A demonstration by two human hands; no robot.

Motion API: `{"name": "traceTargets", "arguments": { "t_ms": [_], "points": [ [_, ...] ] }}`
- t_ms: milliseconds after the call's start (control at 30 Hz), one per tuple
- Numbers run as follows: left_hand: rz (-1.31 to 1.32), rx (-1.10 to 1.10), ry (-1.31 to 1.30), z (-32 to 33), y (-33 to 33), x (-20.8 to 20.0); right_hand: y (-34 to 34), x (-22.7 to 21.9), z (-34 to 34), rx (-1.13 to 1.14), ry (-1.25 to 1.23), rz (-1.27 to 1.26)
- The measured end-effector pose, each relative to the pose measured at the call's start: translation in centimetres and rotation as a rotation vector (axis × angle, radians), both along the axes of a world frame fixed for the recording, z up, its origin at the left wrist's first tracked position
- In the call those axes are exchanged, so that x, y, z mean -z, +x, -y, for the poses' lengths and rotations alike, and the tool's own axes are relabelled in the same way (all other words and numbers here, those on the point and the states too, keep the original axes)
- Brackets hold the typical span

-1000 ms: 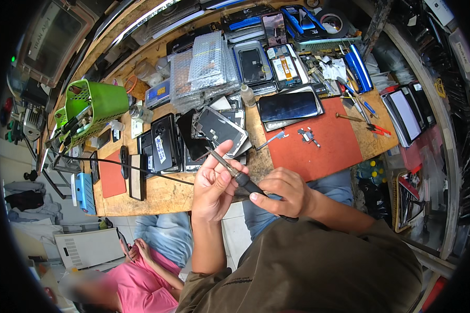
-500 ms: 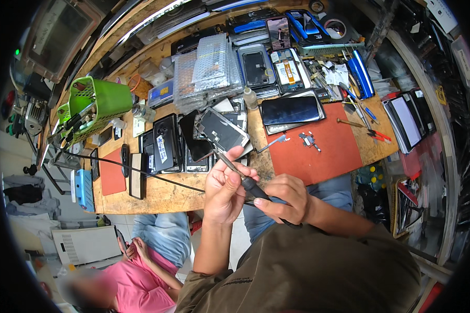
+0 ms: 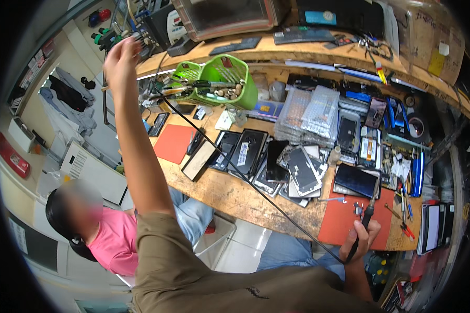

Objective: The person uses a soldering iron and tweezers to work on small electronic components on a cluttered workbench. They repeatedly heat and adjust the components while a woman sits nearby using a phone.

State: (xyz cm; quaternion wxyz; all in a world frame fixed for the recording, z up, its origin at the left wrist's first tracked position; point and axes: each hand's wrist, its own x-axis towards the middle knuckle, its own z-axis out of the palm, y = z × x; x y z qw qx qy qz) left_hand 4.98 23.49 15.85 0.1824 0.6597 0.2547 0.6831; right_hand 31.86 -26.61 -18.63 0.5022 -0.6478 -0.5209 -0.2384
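Note:
My right hand (image 3: 363,239) is closed around the black grip of a soldering iron (image 3: 368,215). Its metal tip points up beside a dark phone (image 3: 356,180). Beneath the iron lies a red mat (image 3: 331,224) with small phone parts (image 3: 357,209) on it. The black cord (image 3: 282,209) runs from the iron up across the bench to the far left. My left hand (image 3: 122,61) is raised and stretched out there, close to some dark bench equipment (image 3: 159,26). Its fingers are blurred, and whether they touch anything cannot be made out.
Opened phones and screens (image 3: 304,169) lie mid-bench, near bubble-wrap packs (image 3: 305,112). A green basket (image 3: 250,86) of tools stands left of them. Hand tools (image 3: 405,203) lie at right. A shelf (image 3: 245,52) spans the back. A person in pink (image 3: 115,240) sits at left.
My left hand has left the iron's front and stretched far up to the left. The right hand keeps the iron, now upright over the mat. The view has turned left.

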Motion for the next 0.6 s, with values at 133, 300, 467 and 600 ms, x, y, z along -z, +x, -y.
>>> {"name": "traceTargets", "arguments": {
  "t_ms": [133, 300, 467, 600],
  "points": [
    [-0.627, -0.069, -0.239, -12.0, 1.4, -0.9, -0.1, 0.5, 0.4, -0.017, -0.052, -0.063],
    [-0.612, 0.112, -0.492, -17.8, 4.3, 1.2, 0.0, 1.2, -0.1, -0.05, -0.081, -0.078],
    [-0.515, 0.089, -0.477, -18.9, 4.3, 1.5, 0.1, 1.9, -0.8, -0.081, -0.09, -0.085],
    [-0.438, 0.29, -0.532, -19.5, 4.1, 1.9, 0.0, 2.2, -1.4, -0.105, -0.105, -0.102]
  ]
}}
